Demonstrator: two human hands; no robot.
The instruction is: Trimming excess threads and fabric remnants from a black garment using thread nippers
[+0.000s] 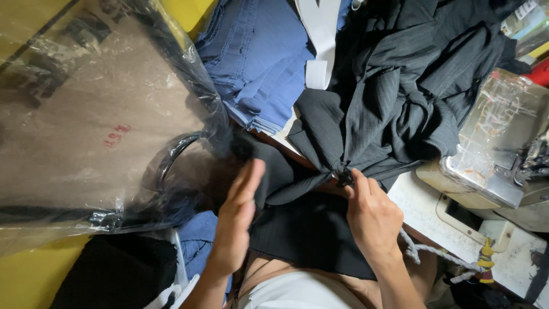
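Black ribbed fabric (366, 109): bunched ahead of the fingertips, draped down to the lap | right hand (372, 214): fingers pinched closed on a gathered knot of it | left hand (237, 220): fingers extended flat, laid on a fold, nothing gripped | handling: judged soft, light, limp; best taken at gathered folds.

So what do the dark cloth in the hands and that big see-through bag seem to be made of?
The black cloth looks like a soft ribbed knit, matte: fine parallel lines run along it and it drapes in loose folds where the right hand pinches it. The bag looks like thin clear plastic film, glossy, with crinkles and bright glare streaks.
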